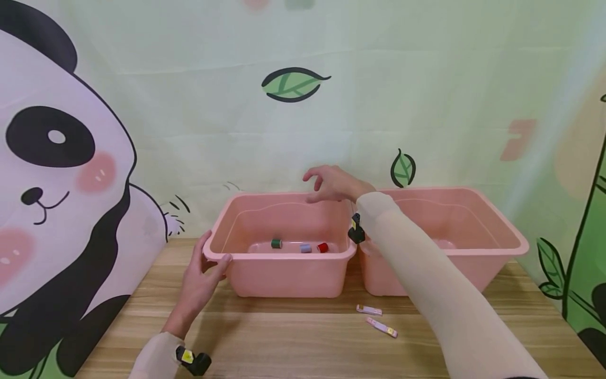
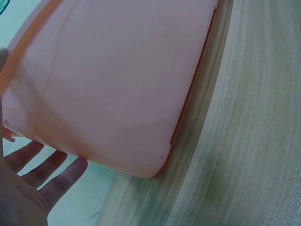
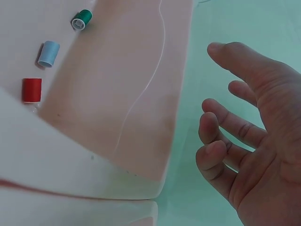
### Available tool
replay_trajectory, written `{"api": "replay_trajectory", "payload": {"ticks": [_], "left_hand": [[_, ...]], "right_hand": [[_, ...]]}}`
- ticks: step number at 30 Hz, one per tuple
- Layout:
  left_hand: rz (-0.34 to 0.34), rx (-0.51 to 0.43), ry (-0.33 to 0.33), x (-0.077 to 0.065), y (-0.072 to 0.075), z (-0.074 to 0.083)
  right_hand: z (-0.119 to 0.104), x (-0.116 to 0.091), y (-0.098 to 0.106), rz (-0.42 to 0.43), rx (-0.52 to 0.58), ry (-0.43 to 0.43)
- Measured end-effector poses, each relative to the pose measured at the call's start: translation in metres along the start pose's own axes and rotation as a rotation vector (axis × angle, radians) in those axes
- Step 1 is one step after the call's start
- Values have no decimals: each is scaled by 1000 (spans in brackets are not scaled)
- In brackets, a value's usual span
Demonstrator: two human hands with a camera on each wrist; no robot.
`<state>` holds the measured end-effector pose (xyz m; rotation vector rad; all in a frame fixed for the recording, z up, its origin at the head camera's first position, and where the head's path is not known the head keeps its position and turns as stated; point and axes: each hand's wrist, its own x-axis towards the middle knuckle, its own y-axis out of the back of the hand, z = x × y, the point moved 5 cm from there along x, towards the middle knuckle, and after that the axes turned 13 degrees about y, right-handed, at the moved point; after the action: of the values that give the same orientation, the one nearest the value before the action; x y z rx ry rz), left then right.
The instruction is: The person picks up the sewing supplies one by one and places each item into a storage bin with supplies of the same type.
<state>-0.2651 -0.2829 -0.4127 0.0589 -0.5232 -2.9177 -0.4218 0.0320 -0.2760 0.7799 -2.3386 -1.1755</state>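
Head view, sleeve across tub, panda backdrop

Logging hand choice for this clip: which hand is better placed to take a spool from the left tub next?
Likely the right hand: it is empty, raised at the far rim of the left tub. The left hand holds that tub's near left corner.

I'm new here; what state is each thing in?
Green spool: on its side
Blue spool: on its side
Red spool: on its side
Left tub: upright, holding spools
Right tub: upright
Two strips: flat, untouched
Left grip: holding left tub's corner
Right grip: loosely curled, empty
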Motion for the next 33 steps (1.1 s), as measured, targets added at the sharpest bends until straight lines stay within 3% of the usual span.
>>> {"api": "replay_trajectory", "payload": {"ticks": [7,20,33], "left_hand": [[-2,-2,5,0,-1,0],[8,-3,4,2,-1,-2],[10,-10,-26,3,-1,-1]], "right_hand": [[-3,-5,3,-18,-24,23],[-14,-22,13,-55,-107,159],[-20,-53,17,-52,-115,217]]}}
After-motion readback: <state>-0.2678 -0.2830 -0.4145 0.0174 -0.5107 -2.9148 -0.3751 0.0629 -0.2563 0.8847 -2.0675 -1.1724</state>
